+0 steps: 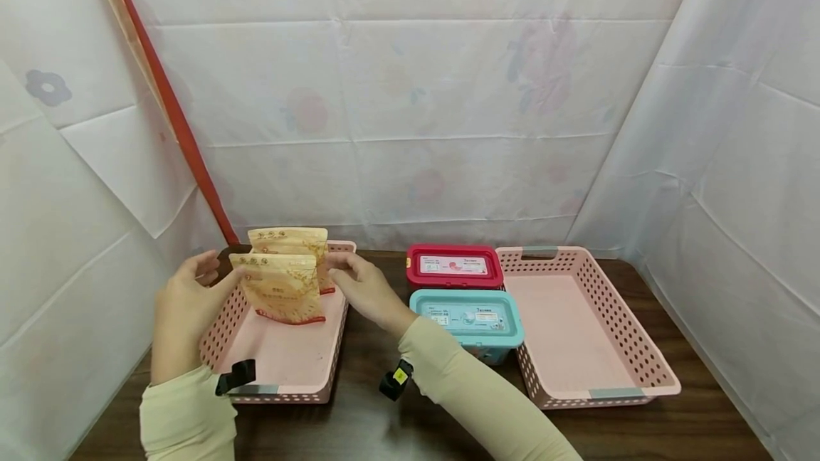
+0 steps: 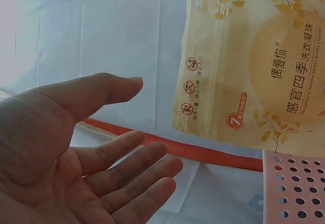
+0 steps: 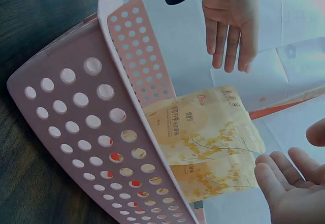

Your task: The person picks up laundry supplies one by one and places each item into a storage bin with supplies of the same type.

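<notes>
Your left hand (image 1: pixel 188 304) is spread, thumb clear of the fingers, and holds nothing; the left wrist view shows a gap between it and the front pouch (image 1: pixel 283 290). Your right hand (image 1: pixel 368 290) has its fingers loosely bent just beside the right edge of the back pouch (image 1: pixel 288 239); you aren't pinching anything with it, though I cannot tell whether a fingertip touches the pouch. Both pouches are yellow with red bottoms and stand upright, one behind the other, in the left basket (image 1: pixel 288 365), their tops rising above its rim. That pink basket sits by the left edge of the bench (image 1: pixel 359 422). Near the middle of the bench's back edge you have the red tub (image 1: pixel 455 266), lid on, and the blue tub (image 1: pixel 468 319), also lidded, just in front of it. The right basket (image 1: pixel 570 333), pink too, lies toward the bench's right edge, just beside the tubs. A pale curtain (image 1: pixel 416 91) hangs behind the bench, with a red strip (image 1: pixel 168 94) slanting down to the back left corner.
</notes>
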The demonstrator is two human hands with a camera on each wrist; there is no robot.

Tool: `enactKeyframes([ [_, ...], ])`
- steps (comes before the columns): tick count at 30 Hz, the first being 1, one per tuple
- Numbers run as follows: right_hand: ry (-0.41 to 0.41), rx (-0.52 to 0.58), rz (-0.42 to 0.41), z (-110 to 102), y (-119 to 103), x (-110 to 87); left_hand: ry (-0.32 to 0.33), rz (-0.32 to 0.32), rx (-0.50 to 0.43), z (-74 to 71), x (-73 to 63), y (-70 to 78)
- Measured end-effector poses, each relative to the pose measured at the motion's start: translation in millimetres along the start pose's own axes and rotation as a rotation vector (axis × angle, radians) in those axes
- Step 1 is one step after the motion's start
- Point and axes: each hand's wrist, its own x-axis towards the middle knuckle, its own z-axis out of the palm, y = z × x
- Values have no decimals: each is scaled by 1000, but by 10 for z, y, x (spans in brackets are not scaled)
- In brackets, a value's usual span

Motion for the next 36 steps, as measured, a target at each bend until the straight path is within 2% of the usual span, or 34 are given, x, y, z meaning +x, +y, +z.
enactKeyframes([
  [5, -16, -3, -19, -45, -7, -46, 19, 22, 19, 23, -26, 23],
  [10, -19, -32, -41, -124, 21, -104, -11, 37, -1, 55, -62, 81],
  [16, -12, -73, -34, -256, 40, -196, -14, 73, -74, 108, -128, 186],
  [19, -12, -67, -28, -324, 50, -244, -6, 82, -114, 148, -170, 247],
  [27, -36, -38, -11, -526, 112, -389, 26, 131, -123, 277, -267, 391],
  [36, -38, -32, 4, -714, 212, -572, -10, 192, -199, 447, -372, 557],
])
